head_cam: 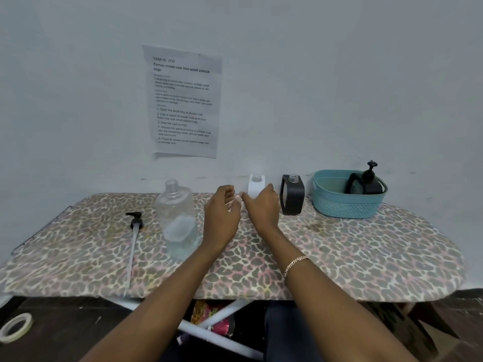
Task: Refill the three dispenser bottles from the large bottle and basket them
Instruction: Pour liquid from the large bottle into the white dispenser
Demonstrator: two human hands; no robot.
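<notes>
Clear large bottle [177, 218], uncapped, stands on the board left of the hands, its pump [134, 231] lying beside it. Left hand [222, 218] and right hand [261, 209] meet with fingers curled; whether they pinch anything, cannot tell. White dispenser [256, 186] and black dispenser [292, 197] stand behind. Third dispenser [371, 184] sits in the teal basket [339, 205].

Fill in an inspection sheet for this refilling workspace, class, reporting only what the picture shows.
Surface: leopard-print padded board.
Job's things: large clear bottle, uncapped; loose pump lying left of it; white bottle and black bottle at the back, both without pumps; teal basket holding a dark bottle with pump fitted.
Clutter: tape roll on the floor; colourful packet under the board.
Grips: left hand and right hand above the board, fingertips close together; whether either grip holds anything cannot be told.
Cables: nothing seen.
Surroundings: pale wall with a printed sheet stuck on it.
</notes>
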